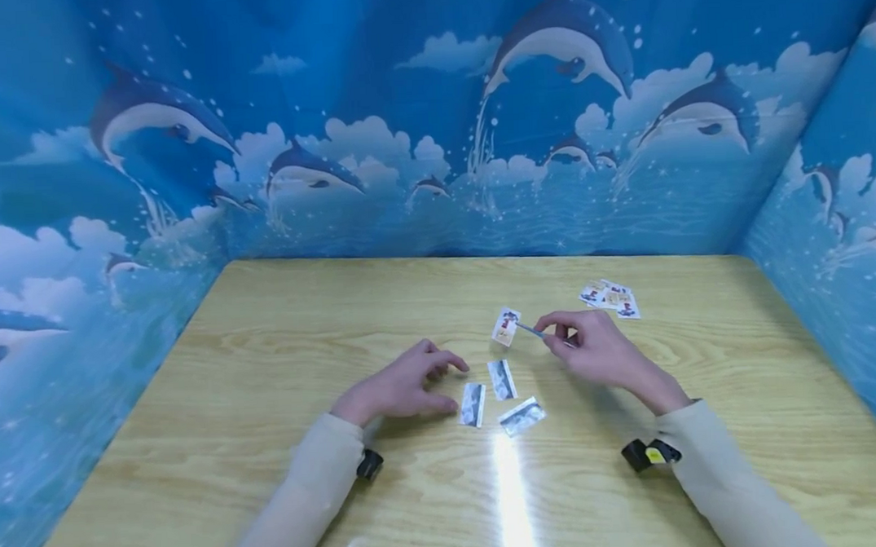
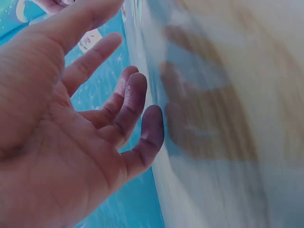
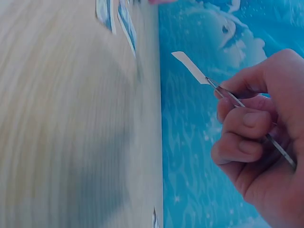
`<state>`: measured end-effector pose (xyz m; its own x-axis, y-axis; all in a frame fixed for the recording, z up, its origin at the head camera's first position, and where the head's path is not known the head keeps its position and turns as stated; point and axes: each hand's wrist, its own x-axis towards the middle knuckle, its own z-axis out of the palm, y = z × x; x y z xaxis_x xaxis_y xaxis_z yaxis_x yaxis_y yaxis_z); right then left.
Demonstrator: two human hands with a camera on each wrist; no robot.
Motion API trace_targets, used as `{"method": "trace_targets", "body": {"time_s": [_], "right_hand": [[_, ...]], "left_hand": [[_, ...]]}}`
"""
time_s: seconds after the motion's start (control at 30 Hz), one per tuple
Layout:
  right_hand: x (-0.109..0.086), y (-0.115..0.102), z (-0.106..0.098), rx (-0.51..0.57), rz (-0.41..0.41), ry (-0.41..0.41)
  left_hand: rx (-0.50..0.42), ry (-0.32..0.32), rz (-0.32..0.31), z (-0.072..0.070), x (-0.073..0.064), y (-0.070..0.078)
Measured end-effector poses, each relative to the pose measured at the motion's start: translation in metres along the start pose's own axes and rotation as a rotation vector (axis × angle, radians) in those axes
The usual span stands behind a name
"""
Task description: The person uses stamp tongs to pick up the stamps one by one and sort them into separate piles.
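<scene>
My right hand pinches slim metal tweezers between thumb and fingers, above the table. At the tweezers' tip hangs a small card with a colourful cartoon print; only its pale, narrow-looking side shows in the right wrist view. My left hand holds nothing, its fingers loosely bent, close to the left one of three blue-grey cards. These lie apart on the table: a left card, an upper card and a tilted lower card. Whether the left thumb touches the left card, I cannot tell.
Several overlapping cartoon cards lie behind my right hand. The wood-grain table meets a blue dolphin-print curtain at the back and sides. A bright reflection runs down the front middle of the tabletop.
</scene>
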<state>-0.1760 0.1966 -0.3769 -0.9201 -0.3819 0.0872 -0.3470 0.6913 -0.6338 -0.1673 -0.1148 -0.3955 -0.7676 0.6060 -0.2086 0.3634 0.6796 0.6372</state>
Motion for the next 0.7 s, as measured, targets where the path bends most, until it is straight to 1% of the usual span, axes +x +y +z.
{"method": "trace_targets", "body": {"time_s": [0.17,0.33,0.57,0.7], "right_hand": [[-0.009,0.013,-0.015,-0.005,0.06,0.044],[-0.019,0.026,-0.029,0.007,0.098,0.077],[-0.029,0.044,-0.046,-0.027,0.131,0.147],[-0.034,0.053,-0.053,-0.058,0.139,0.183]], "left_hand": [[0.034,-0.034,0.01,0.006,0.0,0.002],[0.087,-0.041,0.006,0.008,0.0,0.0],[0.092,-0.041,0.0,0.009,0.001,0.001],[0.091,-0.04,-0.014,0.009,0.002,0.002]]}}
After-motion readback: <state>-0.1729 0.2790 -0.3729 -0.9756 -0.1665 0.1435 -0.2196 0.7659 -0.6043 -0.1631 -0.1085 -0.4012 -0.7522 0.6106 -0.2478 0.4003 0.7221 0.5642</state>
